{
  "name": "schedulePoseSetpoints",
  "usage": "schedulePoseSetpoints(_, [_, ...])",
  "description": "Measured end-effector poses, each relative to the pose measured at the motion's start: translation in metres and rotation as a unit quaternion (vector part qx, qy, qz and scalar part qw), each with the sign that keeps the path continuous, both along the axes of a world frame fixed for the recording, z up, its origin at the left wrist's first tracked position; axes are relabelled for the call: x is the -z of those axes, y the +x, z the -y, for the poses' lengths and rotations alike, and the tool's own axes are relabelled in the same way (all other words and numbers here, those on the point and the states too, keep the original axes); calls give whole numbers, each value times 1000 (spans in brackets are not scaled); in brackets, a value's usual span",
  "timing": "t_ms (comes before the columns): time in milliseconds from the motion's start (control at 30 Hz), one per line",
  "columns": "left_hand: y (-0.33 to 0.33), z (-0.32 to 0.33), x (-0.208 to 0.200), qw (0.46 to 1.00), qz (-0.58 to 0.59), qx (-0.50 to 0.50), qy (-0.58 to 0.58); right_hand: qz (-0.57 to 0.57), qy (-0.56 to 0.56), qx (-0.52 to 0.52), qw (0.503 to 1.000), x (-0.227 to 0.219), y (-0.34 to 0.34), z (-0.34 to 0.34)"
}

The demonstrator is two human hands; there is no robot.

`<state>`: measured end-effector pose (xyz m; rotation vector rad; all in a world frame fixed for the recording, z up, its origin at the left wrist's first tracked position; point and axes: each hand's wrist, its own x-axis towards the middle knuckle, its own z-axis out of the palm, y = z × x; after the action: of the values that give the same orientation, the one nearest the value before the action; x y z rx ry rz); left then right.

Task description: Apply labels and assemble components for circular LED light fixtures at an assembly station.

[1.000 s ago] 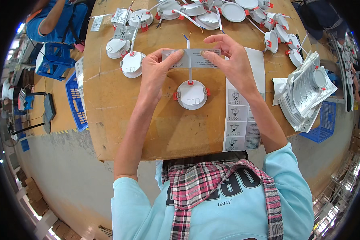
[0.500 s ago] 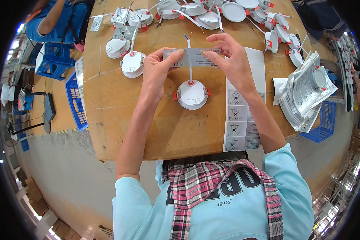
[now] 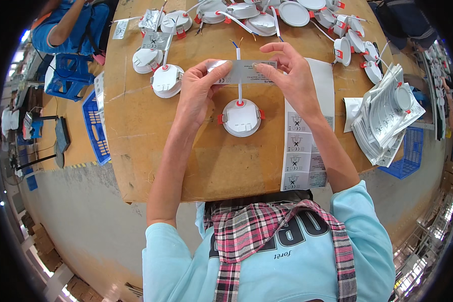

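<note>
A silvery printed label (image 3: 242, 72) is stretched between my two hands, lying across the white cable (image 3: 239, 92) of a round downlight (image 3: 241, 119). My left hand (image 3: 200, 83) pinches its left end, thumb on top. At the other end my right hand (image 3: 288, 75) pinches it with thumb and fingers, the index finger raised and bent. The downlight rests back side up on the table, with red-tipped clips at both sides. Bare blue and brown wire ends stick out of the cable beyond the label. A sheet of similar labels (image 3: 297, 143) lies partly under my right forearm.
Several white downlights (image 3: 246, 11) crowd the table's far side; another downlight (image 3: 167, 80) with a label round its cable sits left. A stack of label sheets (image 3: 382, 121) lies at the right edge. Blue baskets (image 3: 94, 126) flank the table (image 3: 211, 173). A co-worker's arm (image 3: 68, 22) shows far left.
Hardly anything differs. The downlight has shifted very slightly away from me, and the label's left end catches the light differently. Both hands keep their pinch.
</note>
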<state>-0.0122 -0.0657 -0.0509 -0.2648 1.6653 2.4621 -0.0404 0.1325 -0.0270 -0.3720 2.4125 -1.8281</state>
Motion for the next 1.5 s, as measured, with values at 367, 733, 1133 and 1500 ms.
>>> schedulePoseSetpoints(367, [2, -3, 0, 1000, -15, 13, 24, -11, 46, -4, 999, -3, -3, -17])
schedulePoseSetpoints(733, [-1, -6, -1, 998, -30, 58, 20, -13, 63, -177, 982, -12, -32, -4])
schedulePoseSetpoints(1133, [-5, -6, 4, 995, -36, 69, -64, 57, -28, -202, 977, -9, -26, -4])
schedulePoseSetpoints(1500, [-8, -7, 6, 998, -54, 8, 15, -97, 72, -228, 966, -18, -18, -10])
